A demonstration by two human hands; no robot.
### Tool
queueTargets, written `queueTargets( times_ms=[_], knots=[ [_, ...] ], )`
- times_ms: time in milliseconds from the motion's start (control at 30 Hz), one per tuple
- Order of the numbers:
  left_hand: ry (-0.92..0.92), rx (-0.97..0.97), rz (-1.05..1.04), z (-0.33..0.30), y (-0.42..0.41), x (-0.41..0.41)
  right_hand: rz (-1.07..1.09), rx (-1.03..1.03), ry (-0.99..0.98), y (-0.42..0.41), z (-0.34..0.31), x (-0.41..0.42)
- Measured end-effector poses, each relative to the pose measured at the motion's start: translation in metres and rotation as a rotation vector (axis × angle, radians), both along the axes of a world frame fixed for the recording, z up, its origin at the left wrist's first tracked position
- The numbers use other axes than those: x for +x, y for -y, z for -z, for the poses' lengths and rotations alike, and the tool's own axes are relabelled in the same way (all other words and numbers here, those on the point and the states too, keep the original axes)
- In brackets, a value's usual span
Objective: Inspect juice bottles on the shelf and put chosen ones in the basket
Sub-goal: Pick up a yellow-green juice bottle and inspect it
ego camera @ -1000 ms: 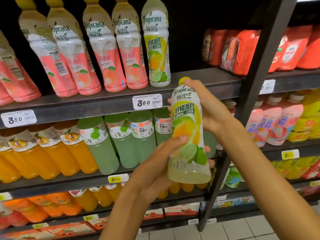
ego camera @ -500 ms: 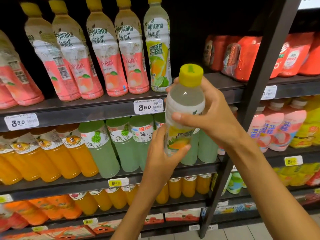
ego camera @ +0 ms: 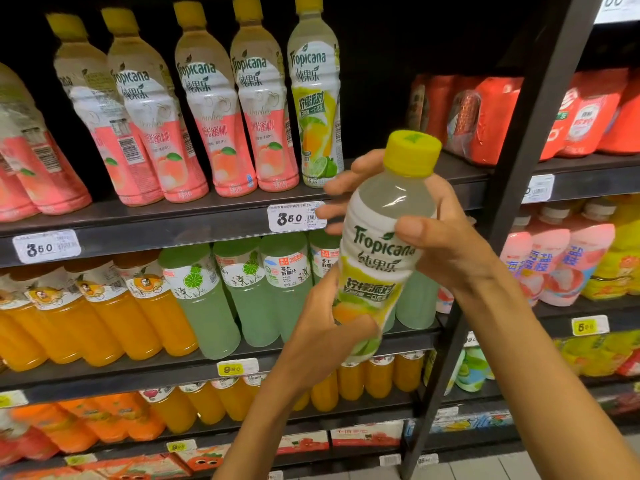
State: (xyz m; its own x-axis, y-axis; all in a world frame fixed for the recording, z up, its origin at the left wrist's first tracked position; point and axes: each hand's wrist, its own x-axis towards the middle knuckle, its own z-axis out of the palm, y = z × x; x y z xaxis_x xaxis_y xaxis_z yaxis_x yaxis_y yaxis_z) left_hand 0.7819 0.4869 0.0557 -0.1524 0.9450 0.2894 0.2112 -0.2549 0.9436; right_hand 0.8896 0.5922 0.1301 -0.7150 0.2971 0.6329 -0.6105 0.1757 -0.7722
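Orange bottles (ego camera: 104,320): left on the middle shelf, a row with white labels, touching side to side.
Peach bottles (ego camera: 221,109): top shelf (ego camera: 173,223), left half, a leaning row with pink labels and yellow caps.
Price tag (ego camera: 296,218): white, reads 3.50, on the top shelf's front edge, just left of the held bottle.
Green bottles (ego camera: 249,296): middle shelf, right of the orange ones, pale green with lime on the labels.
Shelf lemon bottle (ego camera: 317,98): upright at the right end of the peach row, same yellow-green label as the held one.
Left hand (ego camera: 322,337): grasps the held bottle's lower part from the left, thumb laid across the fruit picture.
Held bottle (ego camera: 381,258): near the camera, in front of the shelves, tilted with its cap toward the viewer and to the right; pale liquid, Tropicana label facing out.
Cap (ego camera: 412,152): yellow, on the held bottle.
Right hand (ego camera: 446,237): grasps the bottle's shoulder from the right, thumb on the front, fingers round the far side.
Post (ego camera: 519,216): dark slanted upright, just right of the hands.
Red packs (ego camera: 502,116): top shelf, far right.
Pink bottles (ego camera: 554,261): middle shelf, right of the post.
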Motion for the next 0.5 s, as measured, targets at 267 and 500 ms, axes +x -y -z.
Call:
queueTargets(
  times_ms=[267,500],
  knots=[
    [0.053,0.100,-0.193,0.005,-0.006,0.006,0.373,-0.144,-0.004,0.006,-0.004,-0.010],
    [0.421,-0.076,0.194,0.001,-0.008,0.002,0.248,-0.309,0.116,-0.011,-0.014,-0.014]
  ],
)
